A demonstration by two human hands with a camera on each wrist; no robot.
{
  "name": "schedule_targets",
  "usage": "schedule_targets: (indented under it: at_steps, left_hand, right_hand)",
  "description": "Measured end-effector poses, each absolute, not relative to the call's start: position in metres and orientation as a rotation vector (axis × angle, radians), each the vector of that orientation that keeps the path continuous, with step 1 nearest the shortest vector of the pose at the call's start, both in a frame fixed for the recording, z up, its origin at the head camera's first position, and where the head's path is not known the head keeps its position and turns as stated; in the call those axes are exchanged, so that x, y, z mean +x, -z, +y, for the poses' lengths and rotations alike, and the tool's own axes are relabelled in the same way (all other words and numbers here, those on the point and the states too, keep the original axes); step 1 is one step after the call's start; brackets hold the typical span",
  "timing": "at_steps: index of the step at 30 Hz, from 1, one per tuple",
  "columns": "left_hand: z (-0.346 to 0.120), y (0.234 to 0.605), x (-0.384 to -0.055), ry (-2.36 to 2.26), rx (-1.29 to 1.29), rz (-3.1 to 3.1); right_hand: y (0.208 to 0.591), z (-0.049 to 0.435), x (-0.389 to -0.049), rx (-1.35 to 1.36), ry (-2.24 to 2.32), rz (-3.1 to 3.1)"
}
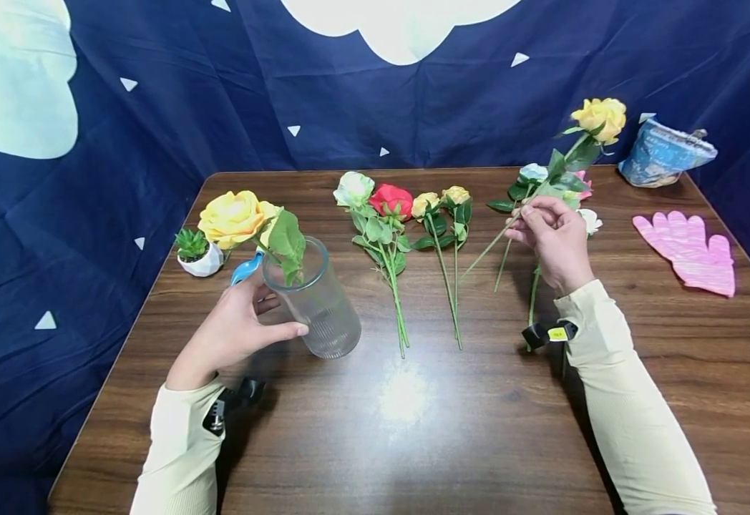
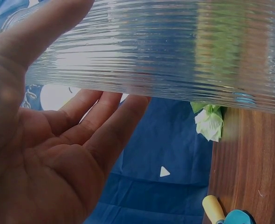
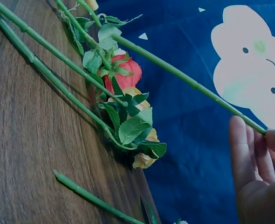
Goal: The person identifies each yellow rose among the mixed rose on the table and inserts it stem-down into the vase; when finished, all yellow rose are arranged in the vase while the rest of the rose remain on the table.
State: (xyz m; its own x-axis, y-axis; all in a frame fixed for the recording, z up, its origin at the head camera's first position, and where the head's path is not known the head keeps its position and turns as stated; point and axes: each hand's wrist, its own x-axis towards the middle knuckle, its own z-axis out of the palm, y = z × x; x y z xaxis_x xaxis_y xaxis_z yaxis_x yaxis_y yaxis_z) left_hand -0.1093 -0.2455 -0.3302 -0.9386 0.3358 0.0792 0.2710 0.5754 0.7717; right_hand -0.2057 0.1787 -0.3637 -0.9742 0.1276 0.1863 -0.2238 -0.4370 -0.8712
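My left hand (image 1: 236, 329) grips a clear ribbed glass vase (image 1: 333, 322), thumb on the near side and fingers behind it. The vase leans on the table; in the left wrist view the ribbed glass (image 2: 151, 51) fills the top. A yellow rose (image 1: 230, 218) hangs out over the vase's left rim, its green leaves at the mouth. My right hand (image 1: 558, 239) pinches the stem of another yellow rose (image 1: 600, 118), raised above the flowers lying at the right. In the right wrist view its green stem (image 3: 184, 77) runs slanting from my fingertips.
A white-green rose (image 1: 353, 189), a red rose (image 1: 392, 200) and two small yellow roses (image 1: 455, 195) lie mid-table. More flowers lie beneath my right hand. A potted succulent (image 1: 200, 257) and blue-handled tool (image 1: 246, 268) sit left; a pink glove (image 1: 690, 250) and blue bag (image 1: 661, 154) sit right.
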Motion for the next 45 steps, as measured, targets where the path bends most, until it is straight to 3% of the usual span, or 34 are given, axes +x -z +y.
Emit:
schedule_targets:
  at_steps: [26, 45]
  left_hand:
    - [-0.246, 0.331, -0.109, -1.323, 0.508, 2.705]
    - [-0.246, 0.330, -0.108, -1.318, 0.505, 2.704]
  right_hand:
    - [0.357, 0.174, -0.209, 0.064, -2.509, -1.215]
    - [0.347, 0.170, -0.205, 0.187, -2.432, -0.951]
